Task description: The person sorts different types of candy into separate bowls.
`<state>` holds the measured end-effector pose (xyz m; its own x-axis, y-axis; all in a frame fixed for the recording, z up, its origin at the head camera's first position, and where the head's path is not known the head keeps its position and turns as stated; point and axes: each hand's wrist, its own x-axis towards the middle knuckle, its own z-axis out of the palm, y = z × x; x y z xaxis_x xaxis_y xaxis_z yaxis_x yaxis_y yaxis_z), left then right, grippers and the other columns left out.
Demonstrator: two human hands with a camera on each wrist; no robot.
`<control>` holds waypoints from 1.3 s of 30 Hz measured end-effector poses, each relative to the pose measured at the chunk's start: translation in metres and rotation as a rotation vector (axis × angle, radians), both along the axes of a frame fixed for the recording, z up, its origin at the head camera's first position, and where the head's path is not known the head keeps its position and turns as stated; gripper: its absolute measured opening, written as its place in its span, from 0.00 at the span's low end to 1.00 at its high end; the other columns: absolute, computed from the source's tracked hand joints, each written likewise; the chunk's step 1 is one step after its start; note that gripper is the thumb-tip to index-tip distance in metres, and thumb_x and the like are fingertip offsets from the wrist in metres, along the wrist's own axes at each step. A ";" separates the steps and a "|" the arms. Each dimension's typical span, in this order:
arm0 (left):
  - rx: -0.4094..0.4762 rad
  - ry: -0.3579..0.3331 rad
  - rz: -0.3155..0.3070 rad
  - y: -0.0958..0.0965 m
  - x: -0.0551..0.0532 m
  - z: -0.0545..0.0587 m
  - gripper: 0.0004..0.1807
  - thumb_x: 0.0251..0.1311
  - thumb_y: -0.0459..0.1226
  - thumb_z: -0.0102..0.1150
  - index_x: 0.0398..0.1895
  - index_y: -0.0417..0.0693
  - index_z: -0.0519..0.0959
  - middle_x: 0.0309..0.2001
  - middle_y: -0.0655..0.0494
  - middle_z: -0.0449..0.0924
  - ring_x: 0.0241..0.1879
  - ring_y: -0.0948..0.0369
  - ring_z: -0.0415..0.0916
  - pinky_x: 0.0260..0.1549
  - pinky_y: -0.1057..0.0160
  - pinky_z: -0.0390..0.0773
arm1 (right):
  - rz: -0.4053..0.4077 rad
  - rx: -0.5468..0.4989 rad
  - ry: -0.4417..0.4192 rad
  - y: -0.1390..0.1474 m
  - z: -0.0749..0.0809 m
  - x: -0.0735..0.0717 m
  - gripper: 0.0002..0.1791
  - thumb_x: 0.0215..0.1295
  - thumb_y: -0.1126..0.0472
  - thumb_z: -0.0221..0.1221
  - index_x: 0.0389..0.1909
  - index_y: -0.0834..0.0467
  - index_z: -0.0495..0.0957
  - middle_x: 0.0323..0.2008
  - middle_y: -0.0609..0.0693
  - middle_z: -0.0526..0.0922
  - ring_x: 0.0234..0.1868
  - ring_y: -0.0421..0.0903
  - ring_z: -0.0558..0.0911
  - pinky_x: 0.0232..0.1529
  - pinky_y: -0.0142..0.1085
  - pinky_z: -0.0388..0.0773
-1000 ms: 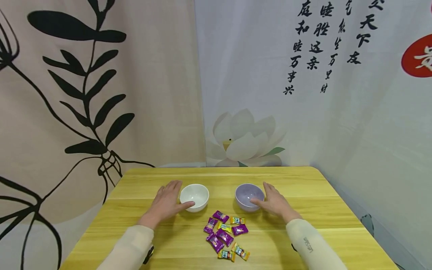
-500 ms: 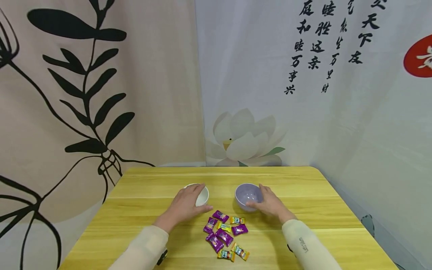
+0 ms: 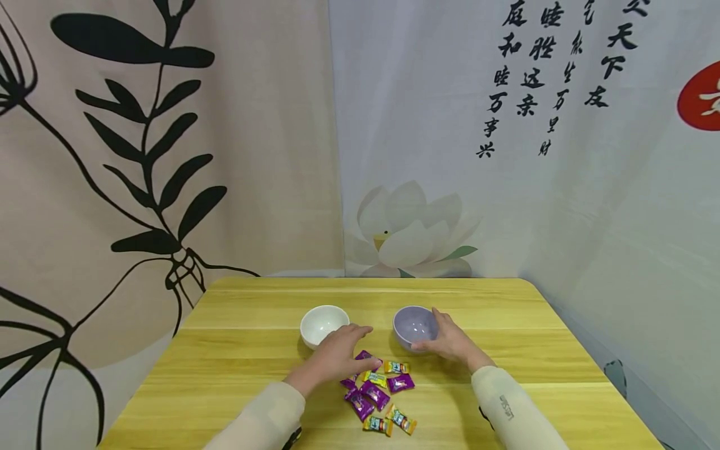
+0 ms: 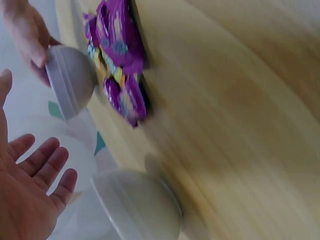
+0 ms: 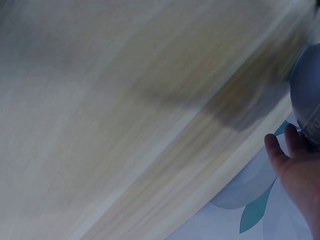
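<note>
My left hand (image 3: 337,355) hovers over the far left part of the candy pile, fingers extended and holding nothing; it hides part of a purple-wrapped candy. Palm and spread fingers also show in the left wrist view. Just behind that hand stands a white bowl (image 3: 322,324), upright, its front right rim overlapped by the hand. To the right is a light purple bowl (image 3: 412,322), which my right hand (image 3: 451,342) grips at its right side, thumb at the front and fingers round the back. Purple-wrapped candies (image 3: 374,395) and yellow-wrapped candies (image 3: 400,420) lie in front of the bowls.
Both bowls and the candies are on a yellow wooden table (image 3: 506,387) with rounded far corners. Behind it hangs a cloth backdrop (image 3: 270,156) printed with dark leaves, a lotus and black lettering.
My left hand has moved right and toward me, from the white bowl's left side across its front to above the candies. My right hand has closed in slightly on the purple bowl.
</note>
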<state>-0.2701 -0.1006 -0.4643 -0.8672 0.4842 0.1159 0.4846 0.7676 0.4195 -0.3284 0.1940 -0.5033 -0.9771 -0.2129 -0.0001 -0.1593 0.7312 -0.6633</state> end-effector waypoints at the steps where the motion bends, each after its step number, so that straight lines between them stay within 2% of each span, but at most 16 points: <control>1: 0.008 -0.010 -0.006 0.003 0.001 -0.001 0.42 0.60 0.63 0.60 0.70 0.46 0.69 0.63 0.49 0.74 0.63 0.50 0.69 0.63 0.46 0.65 | -0.001 -0.003 -0.002 0.000 0.000 0.000 0.69 0.45 0.35 0.74 0.76 0.68 0.48 0.70 0.71 0.58 0.66 0.71 0.64 0.63 0.64 0.62; 7: 0.016 -0.017 -0.038 0.017 0.004 -0.010 0.36 0.59 0.59 0.64 0.64 0.47 0.74 0.56 0.52 0.78 0.58 0.54 0.74 0.60 0.50 0.70 | -0.012 -0.025 -0.014 -0.002 0.001 0.001 0.68 0.45 0.38 0.75 0.76 0.69 0.48 0.70 0.71 0.58 0.66 0.70 0.65 0.64 0.64 0.62; 14: 0.002 0.024 -0.069 0.030 0.006 -0.024 0.30 0.57 0.56 0.67 0.57 0.47 0.80 0.50 0.55 0.80 0.52 0.57 0.76 0.55 0.54 0.74 | -0.028 -0.058 -0.026 -0.003 -0.001 0.002 0.67 0.46 0.40 0.76 0.76 0.69 0.47 0.70 0.70 0.58 0.66 0.68 0.65 0.65 0.62 0.61; 23: -0.010 0.081 -0.024 0.045 0.013 -0.039 0.25 0.56 0.55 0.68 0.51 0.50 0.83 0.43 0.59 0.81 0.44 0.61 0.76 0.49 0.54 0.74 | -0.022 -0.062 -0.017 -0.002 -0.001 0.002 0.67 0.46 0.39 0.75 0.76 0.69 0.48 0.70 0.70 0.59 0.65 0.68 0.66 0.64 0.62 0.62; 31: -0.088 0.132 -0.005 0.054 0.017 -0.049 0.24 0.53 0.56 0.70 0.47 0.52 0.84 0.41 0.61 0.81 0.43 0.61 0.77 0.51 0.54 0.74 | -0.026 -0.086 -0.028 -0.001 -0.004 0.001 0.68 0.45 0.40 0.76 0.76 0.69 0.47 0.71 0.71 0.57 0.66 0.69 0.65 0.64 0.63 0.61; 39: -0.182 0.181 -0.019 0.059 0.012 -0.056 0.23 0.51 0.57 0.71 0.43 0.53 0.85 0.37 0.62 0.79 0.40 0.62 0.77 0.46 0.56 0.74 | -0.025 -0.095 -0.023 -0.002 -0.006 0.003 0.68 0.46 0.40 0.76 0.76 0.69 0.46 0.71 0.70 0.57 0.66 0.68 0.66 0.64 0.63 0.61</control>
<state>-0.2576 -0.0415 -0.5204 -0.8306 0.5276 0.1780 0.5547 0.8122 0.1807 -0.3259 0.1922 -0.5098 -0.9821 -0.1882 -0.0033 -0.1257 0.6686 -0.7329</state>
